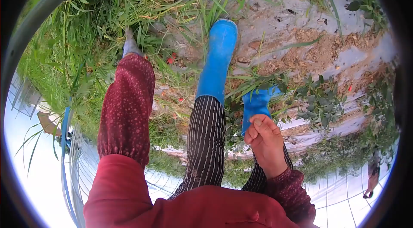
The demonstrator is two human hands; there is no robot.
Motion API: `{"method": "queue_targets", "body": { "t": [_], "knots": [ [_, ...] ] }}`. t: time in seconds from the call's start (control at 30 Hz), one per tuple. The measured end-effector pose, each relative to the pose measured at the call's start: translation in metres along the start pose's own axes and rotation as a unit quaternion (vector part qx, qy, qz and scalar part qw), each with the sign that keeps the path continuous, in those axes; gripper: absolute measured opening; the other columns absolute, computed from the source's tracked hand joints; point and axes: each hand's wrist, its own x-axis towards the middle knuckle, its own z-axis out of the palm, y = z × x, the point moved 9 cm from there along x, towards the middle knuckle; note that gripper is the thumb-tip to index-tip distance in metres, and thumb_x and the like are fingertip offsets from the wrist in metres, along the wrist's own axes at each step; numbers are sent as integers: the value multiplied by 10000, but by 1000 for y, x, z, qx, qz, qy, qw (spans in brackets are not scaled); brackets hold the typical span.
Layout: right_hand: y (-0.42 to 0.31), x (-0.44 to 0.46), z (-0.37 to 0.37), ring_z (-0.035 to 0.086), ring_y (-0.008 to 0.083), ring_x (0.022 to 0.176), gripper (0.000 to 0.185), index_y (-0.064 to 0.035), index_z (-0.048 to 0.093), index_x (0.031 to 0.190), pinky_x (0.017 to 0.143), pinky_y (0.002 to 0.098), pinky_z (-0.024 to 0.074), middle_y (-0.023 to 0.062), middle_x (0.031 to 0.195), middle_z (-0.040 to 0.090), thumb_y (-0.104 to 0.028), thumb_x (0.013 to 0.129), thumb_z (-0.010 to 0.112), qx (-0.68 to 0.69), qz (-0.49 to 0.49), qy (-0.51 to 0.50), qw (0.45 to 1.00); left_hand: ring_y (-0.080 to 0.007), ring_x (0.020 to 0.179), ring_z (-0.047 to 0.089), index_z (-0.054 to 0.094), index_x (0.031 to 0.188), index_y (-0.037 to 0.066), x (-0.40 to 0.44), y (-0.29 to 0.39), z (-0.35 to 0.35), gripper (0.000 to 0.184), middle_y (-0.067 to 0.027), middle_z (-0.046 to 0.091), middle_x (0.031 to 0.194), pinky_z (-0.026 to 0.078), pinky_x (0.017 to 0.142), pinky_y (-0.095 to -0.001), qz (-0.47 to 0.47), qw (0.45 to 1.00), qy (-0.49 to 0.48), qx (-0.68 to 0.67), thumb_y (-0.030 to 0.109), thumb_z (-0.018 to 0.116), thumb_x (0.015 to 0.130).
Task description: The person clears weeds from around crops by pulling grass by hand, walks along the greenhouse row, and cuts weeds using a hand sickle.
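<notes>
My left hand point(130, 45), in a grey glove, reaches into tall green grass point(92, 26) beside the plastic-covered ground. Blades hide its fingertips, so I cannot see whether it grips any of them. Bare and held up in front of a blue boot point(257, 103), my right hand point(265, 138) has its fingers curled and the thumb pressed against them. Whatever may be between those fingers is too small to make out. The other blue boot point(219, 56) stands between my two arms.
A grey pipe point(43, 6) arches across the upper left. Leafy plants point(320, 99) grow through pale plastic sheeting point(350, 57) with crumbly brown soil point(297, 56) on the right. Small red bits point(171, 59) lie near the grass. Another person point(372, 176) is at the far right.
</notes>
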Motion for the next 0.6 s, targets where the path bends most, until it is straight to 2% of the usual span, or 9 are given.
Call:
{"method": "queue_targets", "body": {
  "t": [0.17, 0.27, 0.37, 0.43, 0.6],
  "knots": [
    [0, -2, 7, 494, 116, 609, 125, -20, 548, 947, 586, 245, 406, 18, 644, 501, -122, 890, 505, 2, 2, 1, 1000, -308, 1161, 418, 325, 1338, 104, -25, 81, 67, 709, -139, 446, 1263, 381, 902, -492, 148, 986, -49, 51, 563, 445, 811],
    [4, -2, 10, 495, 112, 606, 122, -22, 547, 945, 580, 243, 403, 12, 643, 500, -122, 890, 502, 3, -1, -9, 1000, -315, 1143, 432, 334, 1330, 112, -72, 153, 94, 670, -146, 460, 1241, 387, 890, -490, 286, 941, -75, 164, 524, 454, 816],
    [5, -3, 16, 492, 109, 604, 121, -28, 544, 946, 582, 239, 395, 4, 642, 499, -126, 890, 503, 3, 5, -14, 1000, -322, 1124, 446, 342, 1322, 119, -132, 213, 101, 633, -152, 475, 1219, 394, 878, -488, 429, 836, -55, 337, 486, 463, 820],
    [5, 1, 19, 491, 108, 603, 123, -29, 543, 948, 586, 238, 392, 4, 644, 499, -131, 889, 506, -1, -3, -23, 1000, -327, 1112, 455, 348, 1316, 123, -162, 238, 101, 609, -156, 485, 1204, 398, 870, -487, 505, 742, -27, 440, 461, 469, 823],
    [5, 6, 25, 488, 113, 599, 131, -29, 551, 947, 583, 242, 395, 1, 651, 498, -139, 891, 507, -10, -3, -37, 999, -338, 1082, 479, 362, 1303, 135, -186, 266, 110, 553, -167, 509, 1167, 408, 850, -484, 594, 539, 36, 596, 397, 484, 831]
  ]
}}
